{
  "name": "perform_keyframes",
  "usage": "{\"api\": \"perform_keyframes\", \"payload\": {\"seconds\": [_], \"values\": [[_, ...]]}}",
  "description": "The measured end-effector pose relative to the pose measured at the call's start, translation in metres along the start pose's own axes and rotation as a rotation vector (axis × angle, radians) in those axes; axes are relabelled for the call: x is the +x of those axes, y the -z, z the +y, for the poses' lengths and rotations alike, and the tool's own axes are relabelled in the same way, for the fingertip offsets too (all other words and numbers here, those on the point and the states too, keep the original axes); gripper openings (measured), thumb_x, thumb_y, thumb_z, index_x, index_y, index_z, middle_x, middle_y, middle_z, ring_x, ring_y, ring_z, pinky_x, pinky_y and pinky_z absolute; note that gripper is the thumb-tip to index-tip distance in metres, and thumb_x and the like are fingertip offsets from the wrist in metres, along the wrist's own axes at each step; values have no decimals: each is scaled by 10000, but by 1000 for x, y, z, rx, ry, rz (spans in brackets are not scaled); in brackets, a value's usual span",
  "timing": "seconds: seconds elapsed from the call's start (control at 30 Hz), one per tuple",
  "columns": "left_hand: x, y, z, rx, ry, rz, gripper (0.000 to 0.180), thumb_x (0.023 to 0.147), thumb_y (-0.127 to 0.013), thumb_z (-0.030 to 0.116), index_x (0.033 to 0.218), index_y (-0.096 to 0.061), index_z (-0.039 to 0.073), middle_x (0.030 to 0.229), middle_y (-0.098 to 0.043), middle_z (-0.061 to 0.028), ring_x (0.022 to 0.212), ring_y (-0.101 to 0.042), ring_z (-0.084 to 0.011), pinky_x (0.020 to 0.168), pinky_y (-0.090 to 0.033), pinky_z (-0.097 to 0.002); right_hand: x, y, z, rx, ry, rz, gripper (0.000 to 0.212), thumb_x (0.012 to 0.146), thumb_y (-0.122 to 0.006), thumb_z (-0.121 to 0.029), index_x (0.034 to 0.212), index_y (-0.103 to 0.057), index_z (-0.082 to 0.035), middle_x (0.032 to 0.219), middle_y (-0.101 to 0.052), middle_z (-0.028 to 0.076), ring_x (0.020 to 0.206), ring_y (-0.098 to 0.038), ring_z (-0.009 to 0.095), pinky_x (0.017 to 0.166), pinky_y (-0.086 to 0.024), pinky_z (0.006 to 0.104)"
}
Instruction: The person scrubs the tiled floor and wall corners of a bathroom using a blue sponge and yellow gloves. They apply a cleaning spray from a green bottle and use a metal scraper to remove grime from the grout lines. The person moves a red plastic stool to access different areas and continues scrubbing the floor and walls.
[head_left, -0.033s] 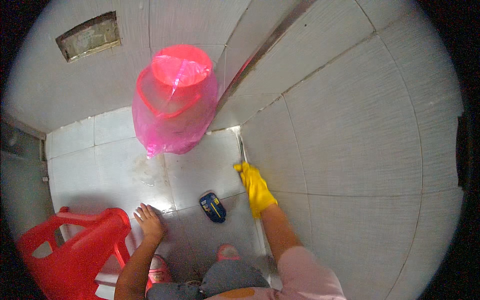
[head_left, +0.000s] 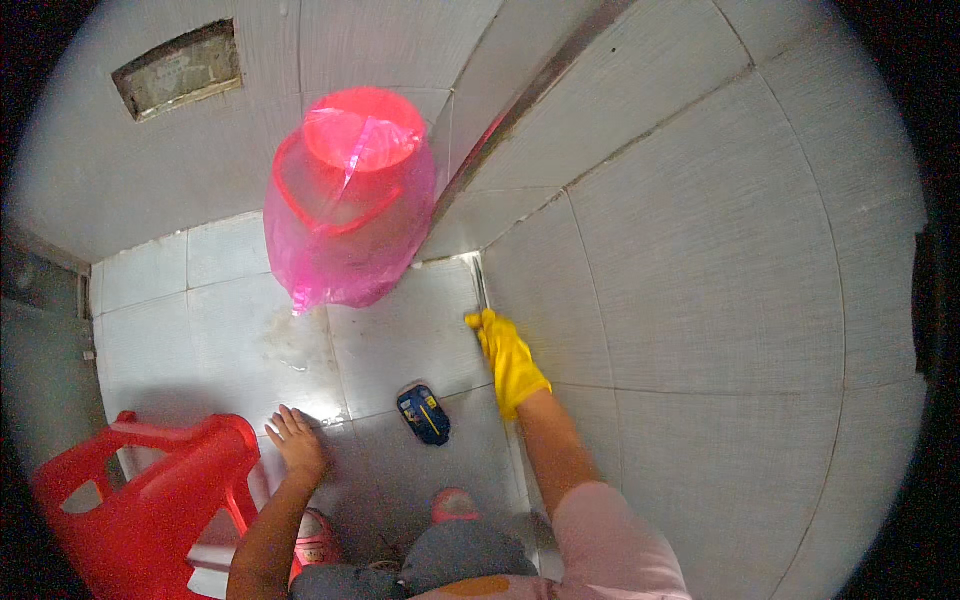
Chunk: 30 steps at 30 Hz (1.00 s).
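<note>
While pink shoes [head_left: 455,504] are showing at the near edge, a red stool [head_left: 190,480] is standing on the left, beside the left forearm. Bare, the left hand [head_left: 298,448] is resting palm down on the tiled floor [head_left: 230,340], its fingers lying slightly apart. To its right, a blue pack [head_left: 424,415] is lying flat between the two hands, touching neither. Farther on, the right hand [head_left: 510,362], in a yellow glove, is reaching to the seam [head_left: 481,282] where the floor is meeting the right wall [head_left: 720,280]. Its fingers are bunching together, the seam running on just beyond their tips; whether they are gripping anything, I cannot tell. Ahead, a pink bag [head_left: 350,262] is wrapping something red and round. Farthest off, a recess [head_left: 180,72] is opening in the far wall [head_left: 150,185].
</note>
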<state>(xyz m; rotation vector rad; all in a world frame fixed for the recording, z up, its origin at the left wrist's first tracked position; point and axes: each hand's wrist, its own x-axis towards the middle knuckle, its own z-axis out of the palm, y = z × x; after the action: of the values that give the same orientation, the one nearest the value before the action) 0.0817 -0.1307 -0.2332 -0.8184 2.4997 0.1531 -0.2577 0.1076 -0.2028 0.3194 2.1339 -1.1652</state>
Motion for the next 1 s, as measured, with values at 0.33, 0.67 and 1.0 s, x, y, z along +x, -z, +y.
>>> {"api": "perform_keyframes", "payload": {"seconds": [0.33, 0.67, 1.0], "values": [[-10, 21, -4, -43, -36, -54, 681, 782, -516, 214, 1330, -227, -68, 1415, -142, -254, 1308, -152, -400, 1058, -54, -526, -61, -9, -10, -83, 134, 115, 353, 868, -438, -394, 832, -638, -106, 600, -529, 20, 502, -439, 157, 476, -357, 300], [0, 8, -8, 3, -125, -39, 1062, 573, -746, 388, 1342, -169, -63, 1413, -118, -263, 1301, -153, -418, 1058, -98, -518, 10, -20, 28, 13, -17, 215, 382, 880, -419, -400, 778, -619, -92, 558, -511, -5, 477, -433, 146, 461, -360, 312], [-12, 27, -7, -36, -73, -77, 1003, 610, -724, 380, 1337, -192, -61, 1412, -133, -253, 1301, -164, -407, 1055, -144, -502, -42, -2, -4, -136, -41, 53, 417, 894, -345, -408, 805, -660, -150, 580, -530, 21, 530, -477, 157, 495, -375, 313]]}}
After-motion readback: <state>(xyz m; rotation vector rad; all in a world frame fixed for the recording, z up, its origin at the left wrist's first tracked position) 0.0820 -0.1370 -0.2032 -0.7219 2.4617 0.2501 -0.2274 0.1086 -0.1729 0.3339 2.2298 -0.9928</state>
